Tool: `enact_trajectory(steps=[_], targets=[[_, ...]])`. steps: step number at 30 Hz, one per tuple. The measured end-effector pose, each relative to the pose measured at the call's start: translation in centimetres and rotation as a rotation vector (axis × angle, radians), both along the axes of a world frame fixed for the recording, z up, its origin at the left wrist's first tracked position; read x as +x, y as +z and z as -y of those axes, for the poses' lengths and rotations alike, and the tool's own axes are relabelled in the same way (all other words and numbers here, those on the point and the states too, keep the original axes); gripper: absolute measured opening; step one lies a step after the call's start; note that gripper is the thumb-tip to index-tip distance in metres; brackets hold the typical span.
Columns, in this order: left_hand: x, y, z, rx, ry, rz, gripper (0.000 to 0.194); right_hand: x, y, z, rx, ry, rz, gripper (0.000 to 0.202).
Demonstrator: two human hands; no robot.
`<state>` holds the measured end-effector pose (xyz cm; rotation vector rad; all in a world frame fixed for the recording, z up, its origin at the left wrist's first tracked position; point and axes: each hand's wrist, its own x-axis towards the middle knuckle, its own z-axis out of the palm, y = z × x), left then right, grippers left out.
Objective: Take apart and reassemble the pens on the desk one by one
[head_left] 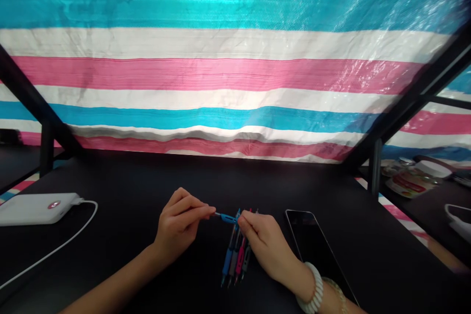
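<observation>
Between both hands, above the table, a blue pen piece with a slotted grip [227, 218] is held nearly level. My left hand [179, 221] pinches its thin end with thumb and fingertips. My right hand [268, 244], with a white bracelet [313, 288] at the wrist, closes thumb and fingers around the other end, which they hide. Just below lie several pens side by side on the tabletop, among them a blue pen [226, 261], a grey pen [233, 262] and a pink pen [240, 259]. Their upper ends are partly covered by my right hand.
A dark smartphone [316, 243] lies right of my right hand. On the left sits a white power bank [33, 209] with a white cable [83, 230]. Black slanted frame bars rise at both sides before a striped sheet [221, 73]. Jars [414, 179] stand on a surface at far right.
</observation>
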<state>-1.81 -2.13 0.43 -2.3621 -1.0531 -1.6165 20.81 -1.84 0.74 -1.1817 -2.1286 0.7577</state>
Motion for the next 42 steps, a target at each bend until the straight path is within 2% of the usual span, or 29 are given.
enact_trajectory(steps=[7,13,18,23,29,32,35,38,42], targets=[[0.0,0.3,0.1,0.131,0.021,-0.026,0.034,0.1,0.5,-0.6,-0.347,0.076,-0.186,0.047],[0.1,0.1,0.3,0.199,0.053,-0.037,0.033,0.1,0.9,-0.8,-0.504,0.14,-0.282,0.055],[0.1,0.6,0.5,0.257,0.073,-0.06,0.029,0.1,1.3,-0.7,-0.634,0.184,-0.331,0.058],[0.1,0.8,0.5,0.277,0.078,-0.077,0.029,0.1,0.8,-0.6,-0.849,0.199,-0.434,0.057],[-0.2,0.5,0.7,0.28,0.085,-0.075,0.034,0.4,0.2,-0.7,-0.933,0.258,-0.538,0.052],[-0.2,0.6,0.6,0.182,0.025,-0.045,0.036,0.3,0.1,-0.9,-0.996,0.245,-0.598,0.049],[-0.1,0.9,0.3,-0.109,-0.099,0.055,0.033,0.2,0.0,-1.0,-1.015,0.205,-0.661,0.048],[-0.1,1.1,0.2,-0.402,-0.195,0.291,0.033,0.2,0.0,-0.9,-0.981,0.177,-0.673,0.048],[-0.3,0.9,0.1,-0.636,-0.232,0.624,0.032,0.1,0.0,-0.8,-0.913,0.231,-0.587,0.054]])
